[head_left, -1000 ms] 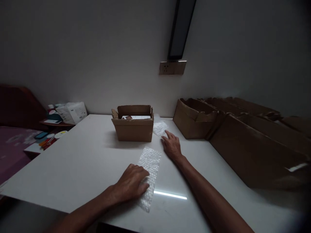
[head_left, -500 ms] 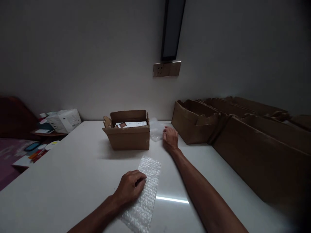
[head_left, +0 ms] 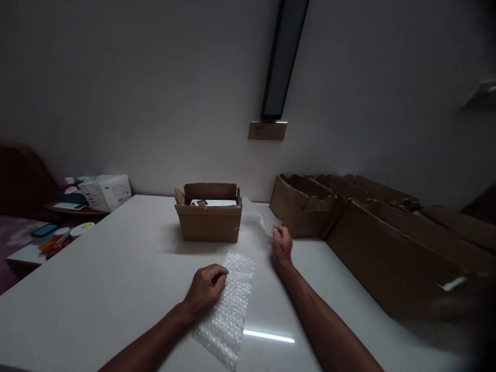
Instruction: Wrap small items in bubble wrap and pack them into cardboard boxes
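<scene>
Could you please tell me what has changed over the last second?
The right hand reached to the loose bubble wrap piece beside the small box, pinched it and is drawing it back. The left hand still rests on the bubble wrap sheet; box unmoved.

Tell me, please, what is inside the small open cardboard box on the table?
In the cardboard box, a flat white item with a brown patch shows; the front wall hides anything beneath it.

The box (head_left: pixel 209 225) wall hides most of its contents. The sheet (head_left: pixel 253 219) at the right hand (head_left: pixel 282 245) is a faint blur; cartons (head_left: pixel 387 258) at right run off the edge.
</scene>
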`<action>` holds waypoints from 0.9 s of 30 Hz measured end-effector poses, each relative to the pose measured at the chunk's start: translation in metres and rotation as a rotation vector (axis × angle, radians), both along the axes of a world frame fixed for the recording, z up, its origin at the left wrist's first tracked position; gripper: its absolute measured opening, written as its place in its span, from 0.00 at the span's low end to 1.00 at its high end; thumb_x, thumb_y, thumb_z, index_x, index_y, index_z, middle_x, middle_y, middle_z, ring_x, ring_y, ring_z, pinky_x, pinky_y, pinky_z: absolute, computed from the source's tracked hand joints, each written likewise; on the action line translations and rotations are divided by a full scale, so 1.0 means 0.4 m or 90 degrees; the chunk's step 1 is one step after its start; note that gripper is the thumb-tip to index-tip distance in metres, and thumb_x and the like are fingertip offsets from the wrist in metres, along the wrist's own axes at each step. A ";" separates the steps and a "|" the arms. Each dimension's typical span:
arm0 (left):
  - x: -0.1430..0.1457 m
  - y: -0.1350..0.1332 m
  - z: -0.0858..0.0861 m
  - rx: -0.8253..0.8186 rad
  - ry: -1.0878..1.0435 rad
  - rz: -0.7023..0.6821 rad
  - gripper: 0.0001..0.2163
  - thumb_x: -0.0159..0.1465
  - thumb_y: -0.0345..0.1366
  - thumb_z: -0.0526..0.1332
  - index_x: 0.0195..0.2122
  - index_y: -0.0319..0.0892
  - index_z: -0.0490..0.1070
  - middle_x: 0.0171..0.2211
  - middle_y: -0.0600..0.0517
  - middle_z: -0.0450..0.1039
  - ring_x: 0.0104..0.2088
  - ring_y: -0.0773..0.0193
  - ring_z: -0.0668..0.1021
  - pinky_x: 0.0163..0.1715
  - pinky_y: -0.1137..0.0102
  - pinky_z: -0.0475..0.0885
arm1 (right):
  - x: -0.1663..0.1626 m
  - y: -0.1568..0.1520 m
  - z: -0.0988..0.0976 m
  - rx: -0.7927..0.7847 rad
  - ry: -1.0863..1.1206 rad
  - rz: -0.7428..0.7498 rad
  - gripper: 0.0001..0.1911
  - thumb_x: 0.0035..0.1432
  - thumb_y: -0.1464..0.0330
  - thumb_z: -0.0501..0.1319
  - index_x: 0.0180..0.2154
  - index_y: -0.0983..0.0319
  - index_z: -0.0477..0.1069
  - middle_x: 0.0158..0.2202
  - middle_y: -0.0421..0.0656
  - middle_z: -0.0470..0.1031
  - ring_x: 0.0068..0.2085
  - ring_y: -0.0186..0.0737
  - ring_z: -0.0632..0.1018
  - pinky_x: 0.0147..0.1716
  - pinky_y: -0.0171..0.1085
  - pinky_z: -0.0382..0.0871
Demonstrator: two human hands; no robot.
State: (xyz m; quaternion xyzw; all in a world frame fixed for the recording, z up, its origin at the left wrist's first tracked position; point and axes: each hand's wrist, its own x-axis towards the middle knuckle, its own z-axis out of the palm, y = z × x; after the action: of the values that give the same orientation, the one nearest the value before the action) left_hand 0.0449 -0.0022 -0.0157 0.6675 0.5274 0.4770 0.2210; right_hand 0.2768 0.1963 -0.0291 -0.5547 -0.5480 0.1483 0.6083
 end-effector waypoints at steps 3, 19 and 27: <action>-0.002 -0.004 0.004 0.006 -0.004 -0.011 0.09 0.60 0.29 0.56 0.33 0.41 0.76 0.32 0.51 0.79 0.32 0.64 0.79 0.35 0.72 0.71 | 0.003 -0.062 0.016 0.008 0.030 0.022 0.20 0.56 0.54 0.53 0.36 0.63 0.73 0.38 0.48 0.79 0.43 0.48 0.76 0.45 0.46 0.68; 0.008 -0.004 0.007 -0.172 -0.277 -0.116 0.31 0.55 0.46 0.67 0.57 0.39 0.65 0.55 0.39 0.69 0.52 0.53 0.74 0.51 0.61 0.70 | 0.070 -0.547 0.219 -0.073 0.129 0.208 0.10 0.57 0.58 0.62 0.38 0.55 0.76 0.50 0.44 0.78 0.56 0.52 0.74 0.56 0.48 0.65; 0.034 -0.027 0.013 -0.295 -0.415 -0.262 0.36 0.54 0.54 0.69 0.58 0.40 0.63 0.55 0.36 0.68 0.54 0.51 0.74 0.53 0.57 0.68 | 0.104 -0.651 0.260 -0.079 0.017 0.254 0.10 0.56 0.56 0.64 0.30 0.54 0.73 0.52 0.45 0.77 0.56 0.55 0.74 0.56 0.51 0.67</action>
State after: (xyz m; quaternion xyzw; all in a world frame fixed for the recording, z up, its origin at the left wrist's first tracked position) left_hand 0.0587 -0.0129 -0.0106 0.5066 0.3794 0.4776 0.6094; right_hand 0.3184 -0.0639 0.0750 -0.4697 -0.6288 0.3064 0.5386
